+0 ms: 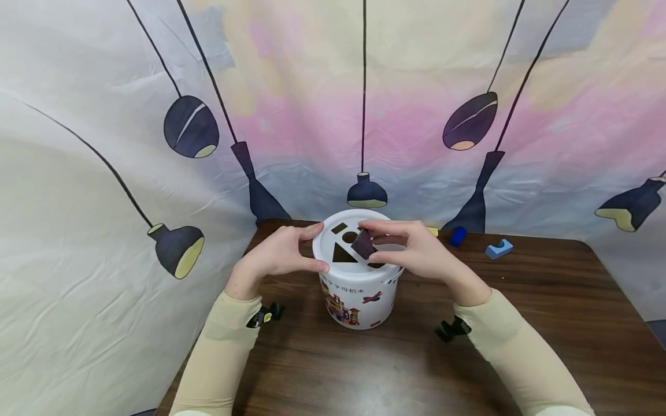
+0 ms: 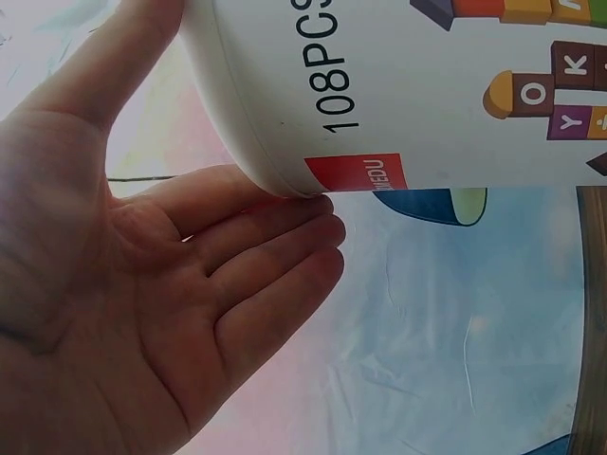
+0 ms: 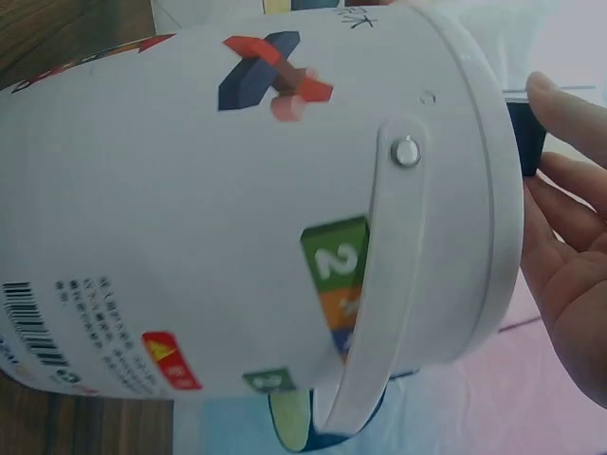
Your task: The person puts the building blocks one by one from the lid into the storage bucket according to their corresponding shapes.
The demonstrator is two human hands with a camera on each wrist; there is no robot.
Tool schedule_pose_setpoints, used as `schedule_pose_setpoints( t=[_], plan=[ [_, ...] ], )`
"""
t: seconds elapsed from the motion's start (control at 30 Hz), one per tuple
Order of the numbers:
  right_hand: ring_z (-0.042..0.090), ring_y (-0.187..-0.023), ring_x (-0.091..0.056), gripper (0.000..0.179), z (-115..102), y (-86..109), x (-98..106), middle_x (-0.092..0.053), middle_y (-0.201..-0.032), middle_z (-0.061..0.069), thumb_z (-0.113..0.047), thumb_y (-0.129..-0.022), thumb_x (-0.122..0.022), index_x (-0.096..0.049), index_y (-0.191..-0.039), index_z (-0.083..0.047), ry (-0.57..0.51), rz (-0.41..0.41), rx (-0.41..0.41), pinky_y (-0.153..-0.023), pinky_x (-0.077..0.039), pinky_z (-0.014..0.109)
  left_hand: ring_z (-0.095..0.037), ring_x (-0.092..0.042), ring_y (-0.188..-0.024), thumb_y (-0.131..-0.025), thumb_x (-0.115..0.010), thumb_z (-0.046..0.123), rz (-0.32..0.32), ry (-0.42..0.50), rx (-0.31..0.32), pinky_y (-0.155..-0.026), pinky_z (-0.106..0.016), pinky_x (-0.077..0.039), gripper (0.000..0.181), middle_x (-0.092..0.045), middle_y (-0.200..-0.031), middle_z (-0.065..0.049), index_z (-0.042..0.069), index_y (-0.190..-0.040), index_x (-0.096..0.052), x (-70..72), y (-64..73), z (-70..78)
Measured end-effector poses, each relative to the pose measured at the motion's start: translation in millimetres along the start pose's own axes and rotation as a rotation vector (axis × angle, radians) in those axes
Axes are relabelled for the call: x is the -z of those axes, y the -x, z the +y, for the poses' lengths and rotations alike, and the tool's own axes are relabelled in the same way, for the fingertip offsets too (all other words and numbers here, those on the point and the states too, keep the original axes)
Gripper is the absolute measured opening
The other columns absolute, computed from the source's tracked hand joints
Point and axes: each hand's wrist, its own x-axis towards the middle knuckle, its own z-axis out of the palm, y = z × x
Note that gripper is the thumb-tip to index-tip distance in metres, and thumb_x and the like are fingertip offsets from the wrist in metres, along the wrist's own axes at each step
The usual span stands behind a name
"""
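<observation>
A white bucket (image 1: pixel 359 315) printed with block pictures stands upright on the table, with a white lid (image 1: pixel 325 248) on top. Cut through the lid are a triangular hole (image 1: pixel 342 254), a round one and a rectangular one; others lie partly behind my right hand. That right hand (image 1: pixel 416 248) pinches a dark block (image 1: pixel 363 245) between thumb and fingers, tilted over the lid. In the right wrist view the dark block (image 3: pixel 527 138) shows just beyond the lid's rim. My left hand (image 1: pixel 278 252) rests against the lid's left edge, thumb and fingers spread and fairly straight.
Behind and right of the bucket lie a dark blue block (image 1: pixel 458 237), a light blue notched block (image 1: pixel 499 249) and a partly hidden yellow block (image 1: pixel 433 231). The wooden table (image 1: pixel 374 370) meets a lamp-patterned cloth (image 1: pixel 312 115) at the back. A white handle (image 3: pixel 384 275) hangs on the bucket's side.
</observation>
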Motion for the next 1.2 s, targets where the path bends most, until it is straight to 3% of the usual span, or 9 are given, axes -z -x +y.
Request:
schedule_pose_setpoints(
  t=[0.23,0.47,0.9,1.2],
  plan=[
    [0.024,-0.122,-0.071,0.064,-4,-21.4,-4,-0.061,-0.152,0.009,-0.012,-0.093,-0.086,-0.063,-0.152,-0.010,0.109,-0.102,-0.007,-0.098,-0.059,0.047,-0.022,-0.049,-0.147,-0.081,-0.092,0.054,-0.005,-0.005,-0.005,-0.115,-0.049,-0.046,0.104,-0.046,-0.164,-0.005,0.011,-0.163,-0.044,0.6,-1.0,1.0],
    [0.027,-0.121,-0.072,0.063,-4,-31.0,-5,-0.059,-0.155,0.009,-0.017,-0.097,-0.083,-0.060,-0.155,-0.011,0.166,-0.180,-0.066,-0.097,-0.060,0.043,-0.021,-0.048,-0.148,-0.082,-0.092,0.052,-0.009,0.013,-0.005,-0.116,-0.047,-0.045,0.103,-0.046,-0.164,-0.005,0.011,-0.163,-0.044,-0.7,-1.6,1.2],
    [0.024,-0.125,-0.069,0.062,-2,-44.5,-4,-0.057,-0.157,0.005,-0.015,-0.099,-0.079,-0.057,-0.157,-0.012,0.224,-0.280,-0.031,-0.101,-0.058,0.041,-0.018,-0.049,-0.147,-0.081,-0.092,0.053,0.004,0.004,0.003,-0.116,-0.046,-0.045,0.103,-0.047,-0.163,-0.002,0.014,-0.163,-0.044,-0.2,-0.1,-1.2],
    [0.027,-0.133,-0.063,0.063,0,-50.5,-6,-0.057,-0.156,0.007,-0.013,-0.100,-0.078,-0.055,-0.158,-0.006,0.174,-0.350,-0.020,-0.105,-0.055,0.043,-0.018,-0.049,-0.147,-0.081,-0.092,0.054,0.007,-0.014,0.002,-0.117,-0.045,-0.044,0.102,-0.048,-0.163,-0.001,0.014,-0.163,-0.045,-1.5,-1.6,-2.6]
  ],
)
